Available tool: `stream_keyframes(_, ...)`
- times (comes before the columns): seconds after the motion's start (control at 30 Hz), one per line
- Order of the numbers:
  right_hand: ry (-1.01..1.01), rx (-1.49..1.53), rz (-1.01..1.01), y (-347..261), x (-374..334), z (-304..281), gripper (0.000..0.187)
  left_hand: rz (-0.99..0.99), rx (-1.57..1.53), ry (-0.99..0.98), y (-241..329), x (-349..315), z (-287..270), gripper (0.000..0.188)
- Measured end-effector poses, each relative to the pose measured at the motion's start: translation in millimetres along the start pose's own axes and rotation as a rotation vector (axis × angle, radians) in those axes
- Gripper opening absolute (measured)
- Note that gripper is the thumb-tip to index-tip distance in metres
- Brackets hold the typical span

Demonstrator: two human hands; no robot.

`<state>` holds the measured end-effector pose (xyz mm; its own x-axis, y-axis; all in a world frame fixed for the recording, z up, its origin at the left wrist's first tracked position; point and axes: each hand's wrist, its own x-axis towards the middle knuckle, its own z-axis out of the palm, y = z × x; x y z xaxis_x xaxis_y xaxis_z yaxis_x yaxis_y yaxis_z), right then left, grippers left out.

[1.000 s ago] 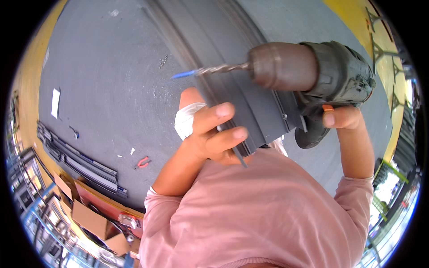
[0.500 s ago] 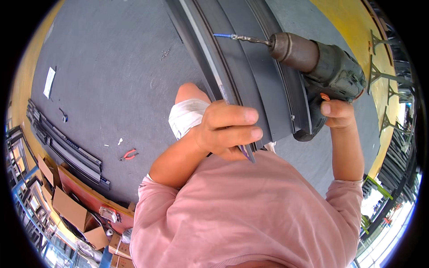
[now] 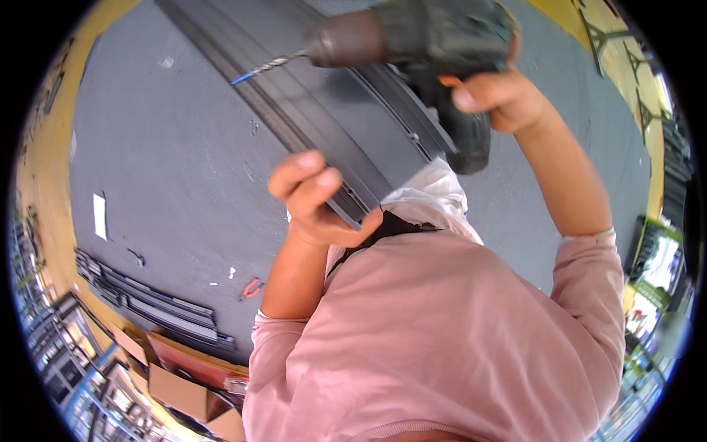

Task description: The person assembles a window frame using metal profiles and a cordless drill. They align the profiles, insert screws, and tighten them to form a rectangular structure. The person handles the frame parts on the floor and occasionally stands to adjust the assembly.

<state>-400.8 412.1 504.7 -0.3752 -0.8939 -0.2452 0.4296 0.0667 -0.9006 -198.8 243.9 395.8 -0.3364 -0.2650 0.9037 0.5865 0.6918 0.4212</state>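
A long dark grey metal profile (image 3: pixel 324 110) with grooved edges runs from the upper left toward my waist. My left hand (image 3: pixel 313 195) grips its near end by the left edge, thumb underneath and fingers curled over. My right hand (image 3: pixel 501 99) is closed round the handle of a dark cordless drill (image 3: pixel 442 33), held over the profile and slightly blurred. Its twist bit (image 3: pixel 276 65) has a blue tip and points left across the profile's left edge. Whether the tip touches the metal, I cannot tell.
On the grey floor lie red-handled pliers (image 3: pixel 252 288), a white paper strip (image 3: pixel 99 216) and a stack of dark profiles (image 3: pixel 155 306). Open cardboard boxes (image 3: pixel 177 390) stand at the lower left. Metal stands (image 3: pixel 600 37) line the far right.
The drill and the profile have shifted left in view, and the profile's far end now leans further left. My left fingers have changed their grip on its edge. The whole view has turned somewhat.
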Motion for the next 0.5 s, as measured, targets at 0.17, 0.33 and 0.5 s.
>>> stream_keyframes(0.17,0.029,0.033,-0.080,19,6,-21,0.058,0.064,0.214,-0.203,3,12,-1,0.094)
stream_keyframes(0.33,-0.104,0.169,-0.078,10,10,-12,0.044,0.007,0.304,-0.278,7,22,-8,0.105)
stream_keyframes(0.5,-0.209,0.184,-0.097,21,18,-22,0.046,-0.045,0.395,-0.394,18,31,-16,0.096)
